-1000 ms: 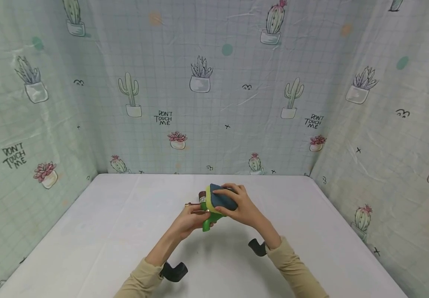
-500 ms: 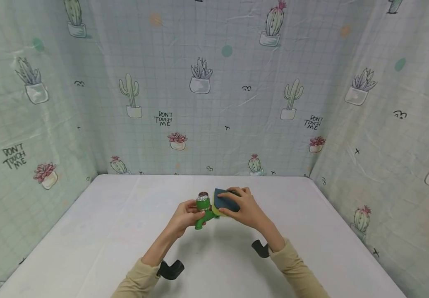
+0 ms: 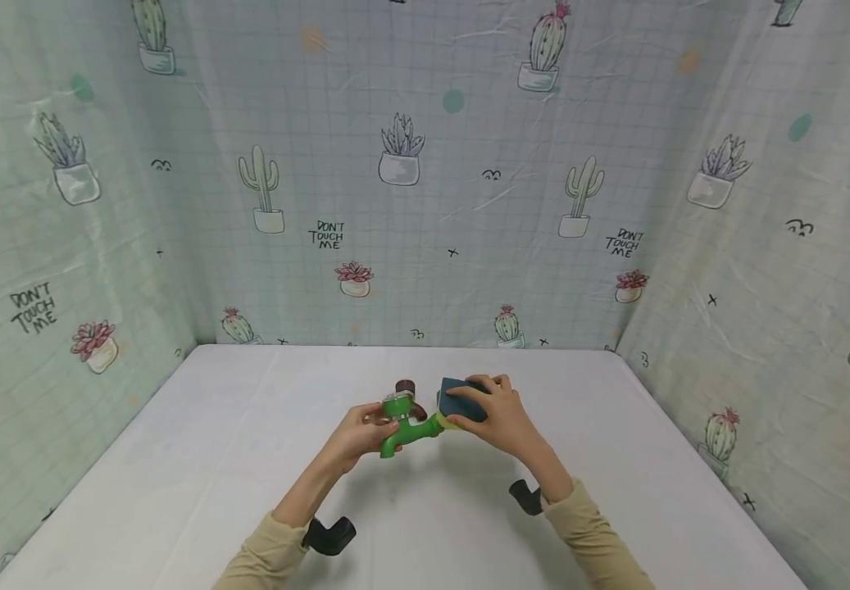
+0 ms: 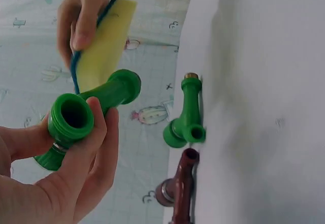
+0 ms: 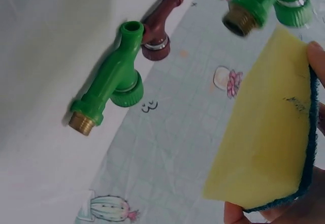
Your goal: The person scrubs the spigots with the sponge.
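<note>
My left hand [image 3: 358,433] grips a green plastic tap [image 3: 408,431] by its spout end and holds it above the white table [image 3: 196,459]. In the left wrist view my fingers [image 4: 89,148] curl round that green tap [image 4: 96,104] just behind its open mouth. My right hand [image 3: 500,414] pinches a sponge [image 3: 461,399], dark blue on one side and yellow on the other, against the tap's right end. The right wrist view shows the sponge's yellow face [image 5: 264,132] just below the held tap's brass thread [image 5: 238,18].
A second green tap [image 4: 185,115] and a brown tap [image 4: 180,183] lie side by side on the table beyond the hands; they are also in the right wrist view, green tap [image 5: 111,82] and brown tap [image 5: 157,31]. Cactus-print cloth walls [image 3: 425,205] close three sides.
The sponge has slid right, from covering the tap's body to its right end. The held tap has turned and now lies more level, and both hands sit slightly lower.
</note>
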`<state>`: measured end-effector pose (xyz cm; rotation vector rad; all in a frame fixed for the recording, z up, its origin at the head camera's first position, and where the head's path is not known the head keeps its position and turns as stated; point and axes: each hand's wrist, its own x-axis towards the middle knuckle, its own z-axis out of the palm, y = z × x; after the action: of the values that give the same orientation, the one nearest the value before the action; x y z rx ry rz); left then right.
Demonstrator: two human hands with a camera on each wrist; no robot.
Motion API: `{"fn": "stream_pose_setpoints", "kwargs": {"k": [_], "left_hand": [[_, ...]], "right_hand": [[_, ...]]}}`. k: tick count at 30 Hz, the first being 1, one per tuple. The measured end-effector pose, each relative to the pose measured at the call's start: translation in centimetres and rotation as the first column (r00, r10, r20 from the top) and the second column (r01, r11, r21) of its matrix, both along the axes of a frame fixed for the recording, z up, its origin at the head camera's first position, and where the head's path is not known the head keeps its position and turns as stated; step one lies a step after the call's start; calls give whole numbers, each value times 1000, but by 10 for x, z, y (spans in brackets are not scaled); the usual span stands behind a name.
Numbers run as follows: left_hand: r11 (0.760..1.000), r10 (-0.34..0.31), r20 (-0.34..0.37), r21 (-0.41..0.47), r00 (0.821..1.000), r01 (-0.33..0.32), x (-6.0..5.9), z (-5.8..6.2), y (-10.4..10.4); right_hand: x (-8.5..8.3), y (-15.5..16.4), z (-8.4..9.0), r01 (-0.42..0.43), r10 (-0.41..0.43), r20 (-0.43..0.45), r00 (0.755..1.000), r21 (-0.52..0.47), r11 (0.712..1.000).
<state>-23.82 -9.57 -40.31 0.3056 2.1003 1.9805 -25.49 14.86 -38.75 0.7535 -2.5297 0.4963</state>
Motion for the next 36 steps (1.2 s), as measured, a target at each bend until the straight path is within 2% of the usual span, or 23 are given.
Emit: {"fn": "stream_pose_setpoints", "kwargs": {"k": [3, 5, 10, 14, 17, 21, 23, 26, 29, 36], "left_hand": [[1000, -30, 42, -6, 999, 31, -4, -5, -8], [999, -44, 94, -6, 995, 45, -6, -9, -13], [999, -26, 241, -27, 970, 34, -14, -20, -17], [998, -53, 294, -13, 954, 60, -21, -31, -19], [996, -87, 357, 30, 930, 82, -27, -38, -20], [986, -151, 452, 134, 879, 100, -34, -45, -17], [981, -168, 472, 164, 866, 101, -38, -46, -15], [987, -140, 469, 137, 872, 85, -44, -46, -11], [996, -78, 452, 72, 889, 51, -48, -44, -7], [999, 2, 412, -33, 911, 13, -50, -41, -2]], "right_hand": [[0, 10, 0, 16, -11, 69, 998, -72, 997], [0, 17, -1, 31, -17, 132, 991, -104, 994], [2, 36, -11, 72, -37, 276, 961, -119, 990], [2, 51, -19, 76, -41, 315, 948, -97, 992], [2, 60, -22, 85, -56, 343, 938, -71, 994], [2, 68, -25, 79, -57, 363, 930, -46, 996], [2, 72, -24, 76, -56, 355, 933, -44, 996], [1, 75, -22, 73, -46, 336, 941, -67, 995], [0, 76, -18, 73, -44, 326, 944, -77, 994], [-4, 74, -11, 70, -43, 351, 936, -63, 996]]}}
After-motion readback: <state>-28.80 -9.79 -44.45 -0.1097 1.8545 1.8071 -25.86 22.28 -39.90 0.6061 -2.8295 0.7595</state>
